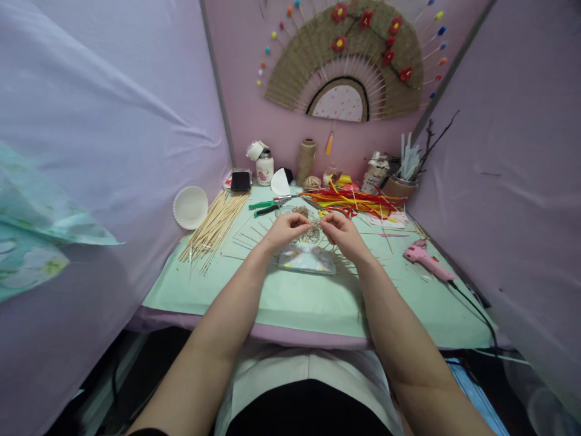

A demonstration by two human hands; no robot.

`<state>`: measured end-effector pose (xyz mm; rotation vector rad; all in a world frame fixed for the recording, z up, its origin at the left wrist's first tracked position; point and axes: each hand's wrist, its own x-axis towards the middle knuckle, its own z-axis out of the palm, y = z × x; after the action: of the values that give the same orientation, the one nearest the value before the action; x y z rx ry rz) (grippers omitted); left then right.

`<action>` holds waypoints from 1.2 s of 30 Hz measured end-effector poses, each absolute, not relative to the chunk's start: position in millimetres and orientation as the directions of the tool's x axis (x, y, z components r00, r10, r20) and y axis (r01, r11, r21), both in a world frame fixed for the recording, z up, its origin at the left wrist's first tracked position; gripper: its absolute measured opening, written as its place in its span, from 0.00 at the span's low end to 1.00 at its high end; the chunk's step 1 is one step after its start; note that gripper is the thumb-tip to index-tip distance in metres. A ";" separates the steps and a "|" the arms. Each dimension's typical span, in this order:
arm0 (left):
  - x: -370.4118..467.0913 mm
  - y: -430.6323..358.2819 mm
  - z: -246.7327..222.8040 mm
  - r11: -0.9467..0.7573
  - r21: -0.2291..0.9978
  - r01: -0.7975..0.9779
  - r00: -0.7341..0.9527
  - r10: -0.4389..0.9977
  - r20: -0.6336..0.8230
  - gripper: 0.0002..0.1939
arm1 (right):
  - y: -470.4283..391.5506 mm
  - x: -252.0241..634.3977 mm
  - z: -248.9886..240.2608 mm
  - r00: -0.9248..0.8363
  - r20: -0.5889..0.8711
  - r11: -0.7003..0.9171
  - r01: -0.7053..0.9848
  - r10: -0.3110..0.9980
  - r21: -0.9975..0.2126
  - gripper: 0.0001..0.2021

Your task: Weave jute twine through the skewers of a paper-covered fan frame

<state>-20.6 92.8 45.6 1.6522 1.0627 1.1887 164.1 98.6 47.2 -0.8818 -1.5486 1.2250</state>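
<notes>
My left hand point(291, 226) and my right hand point(336, 228) are close together over the middle of the table, fingertips pinched. Thin brown twine point(315, 224) seems to run between the fingertips, though it is small and partly hidden. Below and around the hands, thin sticks point(245, 240) fan out on the green cloth. A loose tangle of brown twine point(300, 211) lies just beyond my left hand. On the near side, under my wrists, sits a clear packet with a pale pattern point(307, 259).
Bamboo sticks point(213, 227) are piled at left, near green-handled pliers point(262, 206). Red, orange and yellow pipe cleaners point(354, 200) lie behind my right hand. A pink glue gun point(427, 260) with a cord rests at right. A twine cone point(307, 161) stands at the back.
</notes>
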 end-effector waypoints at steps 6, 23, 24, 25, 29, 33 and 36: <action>-15.2 89.8 47.9 -0.287 0.946 0.149 0.222 0.942 0.250 0.15 | 100.5 163.7 44.3 -0.234 0.272 0.276 -0.014 0.933 -0.961 0.12; -11.1 88.1 50.7 0.115 0.977 -0.179 0.357 0.933 -0.044 0.14 | 105.0 159.2 37.9 -0.157 0.303 0.287 -0.118 0.940 -0.951 0.13; -11.8 88.1 51.2 0.133 0.974 -0.181 0.365 0.929 -0.059 0.14 | 105.1 159.5 37.1 -0.159 0.310 0.295 -0.111 0.938 -0.949 0.12; -12.6 88.3 51.3 0.155 0.972 -0.179 0.373 0.925 -0.078 0.14 | 104.9 159.7 36.7 -0.163 0.316 0.302 -0.103 0.935 -0.948 0.12; -15.4 89.5 50.3 0.302 0.942 -0.145 0.418 0.882 -0.218 0.20 | 101.2 159.4 37.8 -0.193 0.343 0.346 -0.023 0.919 -0.938 0.11; -17.4 91.0 49.5 0.415 0.892 -0.181 0.460 0.837 -0.296 0.18 | 96.5 158.5 41.2 -0.214 0.387 0.406 0.052 0.897 -0.912 0.10; -18.6 91.6 49.8 0.458 0.859 -0.227 0.484 0.819 -0.309 0.14 | 95.7 159.2 42.5 -0.231 0.411 0.435 0.059 0.882 -0.899 0.11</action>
<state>-18.6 91.6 49.8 0.8538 0.8177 0.7409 159.2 95.7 42.5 -0.8389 -1.6210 0.9649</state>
